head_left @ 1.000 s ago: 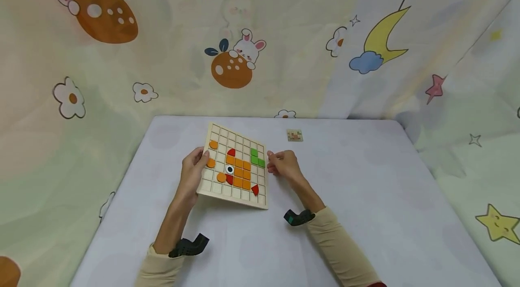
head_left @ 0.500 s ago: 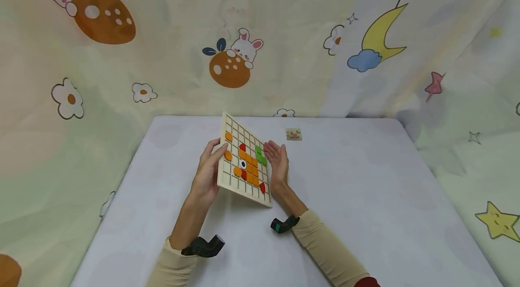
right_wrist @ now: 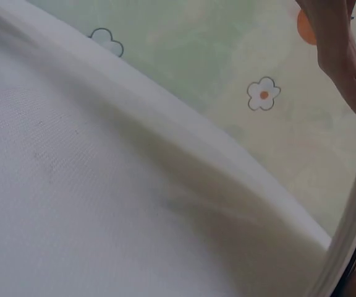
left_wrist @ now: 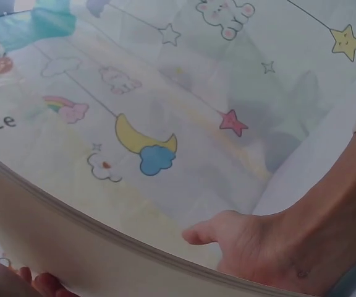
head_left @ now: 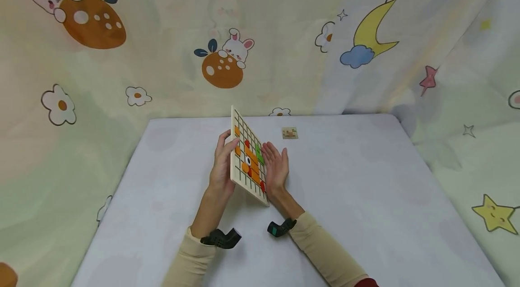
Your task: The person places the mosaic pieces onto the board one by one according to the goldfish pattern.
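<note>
Wooden grid board (head_left: 248, 160) held between both hands above the bench (head_left: 365, 196), tilted steeply on its edge, lower corner close to the bench surface. Left hand (head_left: 222, 165) on the left edge of the board, grip closed around it with thumb at the front face and fingers behind. Right hand (head_left: 276, 168) just right of the board, grip wide, palm flat and fingers straight, pressed against the tile side. Orange, red and green tiles (head_left: 252, 160) sitting in the grid cells between the two grips. Small pattern card (head_left: 290, 133) lying flat on the bench, beyond the right hand and well apart from it. Cartoon curtain (head_left: 227, 52) hanging behind the bench.
</note>
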Demonstrator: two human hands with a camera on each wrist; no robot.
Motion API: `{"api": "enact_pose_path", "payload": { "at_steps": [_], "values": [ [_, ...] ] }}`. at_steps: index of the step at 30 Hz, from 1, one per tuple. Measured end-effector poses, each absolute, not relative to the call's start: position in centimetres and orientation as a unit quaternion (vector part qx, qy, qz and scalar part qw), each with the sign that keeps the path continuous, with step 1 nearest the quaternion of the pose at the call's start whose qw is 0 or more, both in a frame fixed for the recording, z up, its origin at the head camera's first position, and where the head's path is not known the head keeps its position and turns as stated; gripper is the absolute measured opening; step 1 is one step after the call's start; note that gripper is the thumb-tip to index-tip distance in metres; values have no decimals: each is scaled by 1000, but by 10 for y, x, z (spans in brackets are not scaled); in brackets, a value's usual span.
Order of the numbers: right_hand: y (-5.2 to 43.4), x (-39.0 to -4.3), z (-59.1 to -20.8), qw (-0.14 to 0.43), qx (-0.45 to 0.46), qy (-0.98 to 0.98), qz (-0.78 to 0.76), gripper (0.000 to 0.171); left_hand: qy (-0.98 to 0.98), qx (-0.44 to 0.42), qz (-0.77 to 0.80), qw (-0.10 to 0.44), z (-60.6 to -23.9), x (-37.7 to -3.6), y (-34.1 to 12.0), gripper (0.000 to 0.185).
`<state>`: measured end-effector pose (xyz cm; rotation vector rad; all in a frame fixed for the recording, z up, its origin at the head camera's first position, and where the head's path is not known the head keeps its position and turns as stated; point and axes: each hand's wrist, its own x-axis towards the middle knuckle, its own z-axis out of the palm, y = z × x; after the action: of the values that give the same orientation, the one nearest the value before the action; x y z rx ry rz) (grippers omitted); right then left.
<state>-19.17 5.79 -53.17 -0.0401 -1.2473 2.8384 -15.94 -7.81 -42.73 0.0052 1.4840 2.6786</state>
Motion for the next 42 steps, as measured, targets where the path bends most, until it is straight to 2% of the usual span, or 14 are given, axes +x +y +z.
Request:
{"api": "enact_pose_path", "payload": {
  "at_steps": [22,30,42],
  "values": [
    [58,-195,-544,21,-5,-377,926,87,522,-9,853,3,-421,-171,-46,44],
    [60,-189,-535,-10,-10,-351,936,85,535,-11,845,-1,-420,-173,-38,43],
    [66,-185,-532,-11,-19,-369,929,82,539,-19,842,1,-418,-176,-29,42]
  ]
}}
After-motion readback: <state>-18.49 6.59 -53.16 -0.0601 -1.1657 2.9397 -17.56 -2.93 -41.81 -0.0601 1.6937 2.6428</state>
